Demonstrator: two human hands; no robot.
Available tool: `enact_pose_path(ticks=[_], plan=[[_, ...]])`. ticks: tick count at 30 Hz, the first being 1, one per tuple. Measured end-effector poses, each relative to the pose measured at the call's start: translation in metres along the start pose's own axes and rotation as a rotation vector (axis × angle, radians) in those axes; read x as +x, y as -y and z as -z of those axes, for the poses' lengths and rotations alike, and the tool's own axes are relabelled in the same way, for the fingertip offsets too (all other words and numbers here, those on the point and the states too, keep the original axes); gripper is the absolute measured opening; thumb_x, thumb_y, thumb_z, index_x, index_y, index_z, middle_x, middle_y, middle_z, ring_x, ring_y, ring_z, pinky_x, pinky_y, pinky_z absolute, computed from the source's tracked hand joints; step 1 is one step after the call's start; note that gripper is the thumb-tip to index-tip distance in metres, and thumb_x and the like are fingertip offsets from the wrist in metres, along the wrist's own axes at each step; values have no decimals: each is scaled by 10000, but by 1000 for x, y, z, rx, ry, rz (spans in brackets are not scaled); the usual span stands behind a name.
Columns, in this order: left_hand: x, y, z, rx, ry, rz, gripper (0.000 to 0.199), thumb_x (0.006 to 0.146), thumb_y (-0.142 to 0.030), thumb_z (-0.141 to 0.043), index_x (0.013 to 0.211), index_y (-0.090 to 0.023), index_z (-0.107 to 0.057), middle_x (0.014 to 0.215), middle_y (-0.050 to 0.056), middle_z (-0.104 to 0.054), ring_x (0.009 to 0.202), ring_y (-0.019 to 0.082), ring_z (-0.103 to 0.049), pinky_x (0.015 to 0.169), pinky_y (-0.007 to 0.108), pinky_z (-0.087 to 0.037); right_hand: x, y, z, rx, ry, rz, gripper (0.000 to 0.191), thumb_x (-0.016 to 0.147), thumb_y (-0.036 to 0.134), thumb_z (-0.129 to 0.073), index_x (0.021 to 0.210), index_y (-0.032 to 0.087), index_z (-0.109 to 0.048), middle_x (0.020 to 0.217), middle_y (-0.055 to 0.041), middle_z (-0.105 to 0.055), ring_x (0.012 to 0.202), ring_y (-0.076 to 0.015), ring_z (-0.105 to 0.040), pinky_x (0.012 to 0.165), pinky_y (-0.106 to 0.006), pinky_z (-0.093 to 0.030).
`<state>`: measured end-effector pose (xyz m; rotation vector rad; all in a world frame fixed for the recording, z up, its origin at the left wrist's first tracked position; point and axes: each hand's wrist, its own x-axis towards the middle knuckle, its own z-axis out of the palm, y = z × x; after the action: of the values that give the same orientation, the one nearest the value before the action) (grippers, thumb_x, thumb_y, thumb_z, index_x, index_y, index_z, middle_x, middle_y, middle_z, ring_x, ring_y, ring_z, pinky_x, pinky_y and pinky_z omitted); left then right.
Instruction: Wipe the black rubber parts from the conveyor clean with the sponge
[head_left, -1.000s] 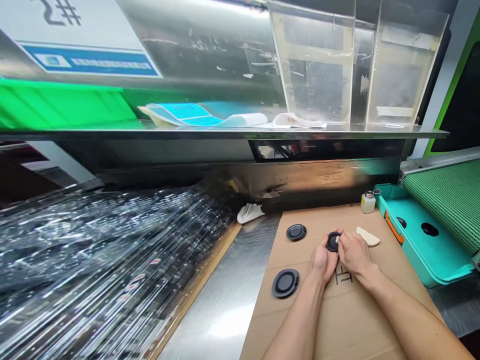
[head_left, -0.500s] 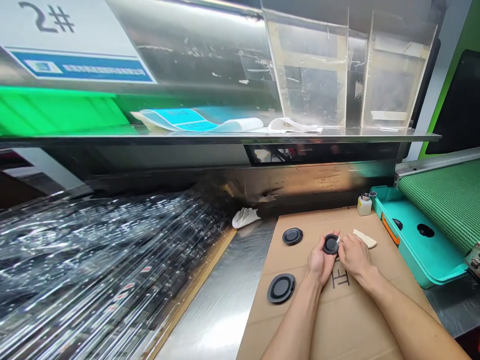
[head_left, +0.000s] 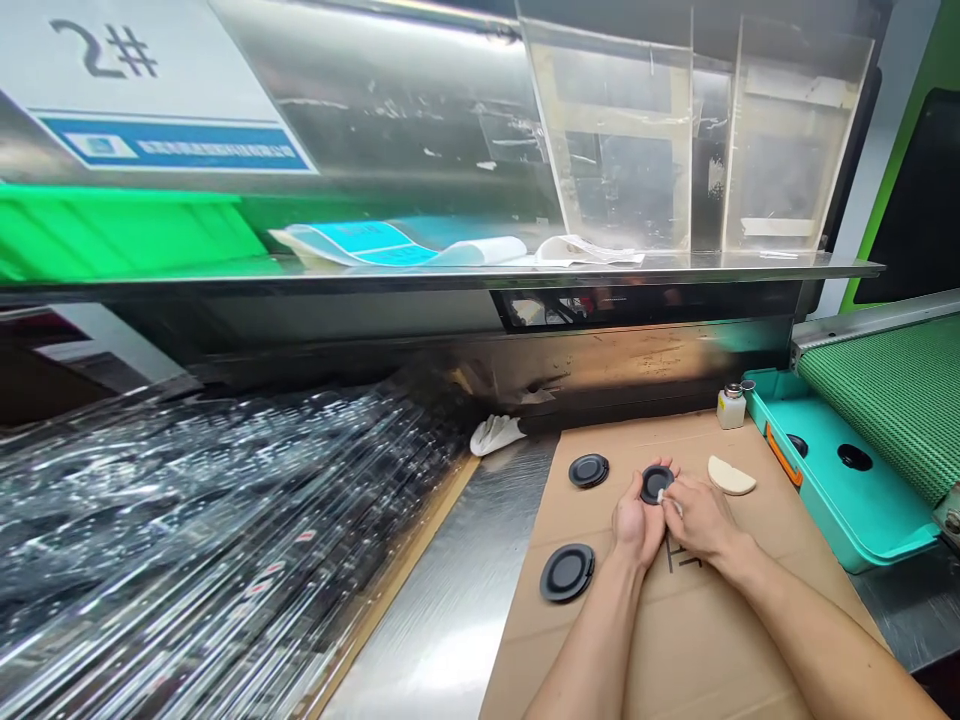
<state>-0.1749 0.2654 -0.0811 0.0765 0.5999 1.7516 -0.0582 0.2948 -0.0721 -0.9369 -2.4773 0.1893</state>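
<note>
My left hand (head_left: 637,520) holds a small round black disc (head_left: 657,483) in its palm and fingers, above the brown cardboard (head_left: 600,650). Pinched in my right hand (head_left: 701,515) is a small white piece (head_left: 661,495), its tip against the lower right part of the disc. Two black round parts lie on the cardboard to the left, a smaller one (head_left: 588,470) behind and a larger one (head_left: 568,573) in front. A cream half-round pad (head_left: 731,476) rests just beyond my right hand.
A white bottle (head_left: 731,407) stands at the cardboard's back right corner. Beside it, a teal tray (head_left: 862,515) holds black discs under a green conveyor (head_left: 892,390). Plastic-wrapped strips (head_left: 225,540) fill the left. A metal shelf (head_left: 450,278) spans the back.
My right hand has moved slightly left and down, bringing the white piece from the disc's right edge onto its lower face. The cream pad now shows fully. The view has shifted slightly.
</note>
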Motion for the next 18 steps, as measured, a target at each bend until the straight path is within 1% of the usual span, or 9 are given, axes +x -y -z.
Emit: enact_pose_path(ticks=[2,5,9,12,14,16,18], plan=[[0,0,0,-1,-7,-9,323,995,-245,-409,1140,-143,-678,1188,151,-705,1101,249,-681,1013,458,-536,0,0,1,-7,-7,-16,138,919,163,-510,927,195,-644,991,-58,-673,939,-184,-583,822,-275,-404],[-1,0,-1,10,-6,-15,312,997,-245,-412,1116,-138,-680,1166,149,-710,1096,248,-682,1021,452,-530,0,-1,4,-3,30,47,138,921,179,-520,932,202,-656,1011,-54,-673,961,-185,-577,844,-283,-403],[-3,2,-2,29,1,-15,315,1002,-256,-416,1129,-130,-675,1154,151,-711,1090,242,-682,1021,441,-529,0,-1,7,-38,31,8,169,940,199,-516,940,210,-685,1016,-50,-677,955,-189,-576,837,-300,-391],[-4,3,-3,43,7,-7,313,999,-260,-429,1145,-133,-674,1171,154,-705,1096,243,-678,1012,435,-536,1,-1,8,-27,61,44,178,947,218,-523,948,233,-700,1019,-33,-683,952,-187,-582,819,-300,-381],[-3,4,-2,49,10,-9,312,999,-254,-428,1150,-136,-674,1179,155,-703,1093,242,-680,1002,432,-543,2,-3,9,-63,44,-6,185,953,229,-521,965,233,-705,1013,-40,-688,951,-198,-586,819,-316,-370],[-2,3,-1,43,13,-23,312,1001,-252,-421,1134,-133,-677,1183,157,-702,1090,245,-683,987,429,-553,3,-7,12,-124,-18,-111,219,974,239,-490,954,216,-707,983,-63,-689,948,-211,-588,828,-333,-357],[-1,0,0,27,10,-36,313,1004,-254,-414,1102,-128,-684,1187,159,-701,1094,256,-684,963,429,-567,3,-14,16,-137,-86,-197,256,994,249,-459,954,210,-709,951,-72,-687,944,-212,-590,828,-331,-350]])
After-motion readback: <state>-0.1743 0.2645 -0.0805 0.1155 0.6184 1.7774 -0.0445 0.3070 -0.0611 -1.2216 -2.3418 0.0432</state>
